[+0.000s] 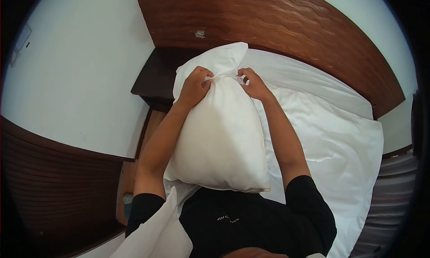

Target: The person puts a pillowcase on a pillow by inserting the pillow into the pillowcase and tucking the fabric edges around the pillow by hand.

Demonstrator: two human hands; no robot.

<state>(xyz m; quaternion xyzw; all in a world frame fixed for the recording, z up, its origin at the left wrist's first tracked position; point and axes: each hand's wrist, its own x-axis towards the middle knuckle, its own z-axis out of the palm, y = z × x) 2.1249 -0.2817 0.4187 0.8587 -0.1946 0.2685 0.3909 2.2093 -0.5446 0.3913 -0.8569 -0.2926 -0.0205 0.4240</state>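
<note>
A plump white pillow (219,137) stands between my forearms, its near end against my black shirt. White pillowcase fabric (217,59) bunches at the pillow's far end, and a gathered edge runs between my two hands. My left hand (196,85) is closed in a pinch on the left side of that edge. On the right side, my right hand (254,83) pinches the same edge between thumb and fingers. How far the fabric covers the pillow cannot be told. Another piece of white cloth (154,231) hangs over my body at the lower left.
A bed with white bedding (322,146) extends to the right, below a carved wooden headboard (277,25). A dark bedside table (154,72) stands left of the pillow. Dark wood panelling (58,182) lines the lower left, and a grey curtain (394,186) hangs at the right.
</note>
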